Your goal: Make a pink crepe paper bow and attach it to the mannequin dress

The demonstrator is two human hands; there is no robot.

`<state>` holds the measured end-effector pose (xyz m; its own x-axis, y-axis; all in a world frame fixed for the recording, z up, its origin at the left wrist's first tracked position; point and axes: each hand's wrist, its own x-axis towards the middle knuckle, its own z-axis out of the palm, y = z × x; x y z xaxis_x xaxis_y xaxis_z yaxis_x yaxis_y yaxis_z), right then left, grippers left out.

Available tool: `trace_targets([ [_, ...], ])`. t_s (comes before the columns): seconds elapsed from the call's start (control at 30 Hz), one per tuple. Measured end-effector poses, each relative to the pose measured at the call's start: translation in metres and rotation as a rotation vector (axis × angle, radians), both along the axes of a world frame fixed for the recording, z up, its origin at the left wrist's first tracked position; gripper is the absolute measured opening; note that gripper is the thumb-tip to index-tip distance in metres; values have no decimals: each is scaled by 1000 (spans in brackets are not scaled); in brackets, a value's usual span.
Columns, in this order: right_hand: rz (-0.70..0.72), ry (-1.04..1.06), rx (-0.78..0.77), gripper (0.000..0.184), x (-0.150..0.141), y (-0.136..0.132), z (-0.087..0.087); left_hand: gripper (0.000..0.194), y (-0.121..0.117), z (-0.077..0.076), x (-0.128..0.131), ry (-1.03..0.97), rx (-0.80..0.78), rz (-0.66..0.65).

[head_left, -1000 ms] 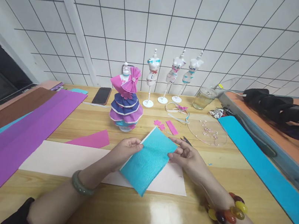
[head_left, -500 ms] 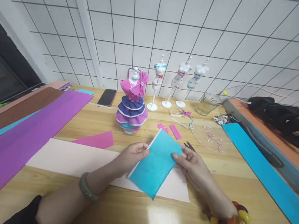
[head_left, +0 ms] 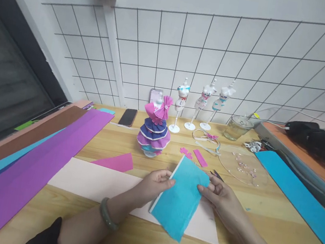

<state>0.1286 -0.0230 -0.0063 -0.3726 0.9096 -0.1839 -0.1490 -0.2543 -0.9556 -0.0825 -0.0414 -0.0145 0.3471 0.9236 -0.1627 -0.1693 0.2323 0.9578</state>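
Observation:
Between both hands hangs a turquoise piece of crepe paper (head_left: pixel 181 198) with a white strip along its left edge. My left hand (head_left: pixel 157 186) pinches that white-edged side, thumb in front. At the opposite edge, my right hand (head_left: pixel 220 194) grips the paper between thumb and fingers. Beneath it lies a long pale pink strip of paper (head_left: pixel 89 178) on the table. Beyond stands a small mannequin in a layered paper dress (head_left: pixel 155 131), pink on top with navy and purple tiers. Scissors (head_left: pixel 218 174), mostly hidden, show dark tips behind my right hand.
Bare mini mannequins (head_left: pixel 180 100) stand along the tiled wall beside a glass of liquid (head_left: pixel 237 129). A clear plate (head_left: pixel 243 166) holds small beads. Purple paper (head_left: pixel 52 162) covers the left side; a blue strip (head_left: pixel 295 195) lies right. A phone (head_left: pixel 128 117) rests at the back.
The camera view has tilted up and turned left, so everything sits lower and farther right. Both hands still hold the turquoise paper, whose lower edge looks slightly more spread.

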Motion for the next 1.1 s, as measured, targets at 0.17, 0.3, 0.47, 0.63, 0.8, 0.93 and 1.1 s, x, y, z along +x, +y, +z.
trace_targets([
  [0.17,-23,38,-36,50,-3,-1,-2,35,-1,-3,-1,88,4,16],
  [0.3,-55,31,-25,60,-5,-3,0,32,-2,0,-1,99,5,37],
  [0.47,-71,9,0,70,-8,-5,2,33,-3,2,0,80,-17,42],
  [0.63,-109,-4,-14,78,-8,-4,-2,34,-2,0,0,63,-13,46],
  [0.8,-107,-16,-16,78,-7,-4,-3,36,-1,0,0,50,-13,79],
  [0.93,-113,-32,-18,78,-8,-5,-3,35,0,1,-1,44,-19,91],
  [1.1,-73,-38,-51,79,-5,-5,0,33,1,0,-3,5,-17,113],
])
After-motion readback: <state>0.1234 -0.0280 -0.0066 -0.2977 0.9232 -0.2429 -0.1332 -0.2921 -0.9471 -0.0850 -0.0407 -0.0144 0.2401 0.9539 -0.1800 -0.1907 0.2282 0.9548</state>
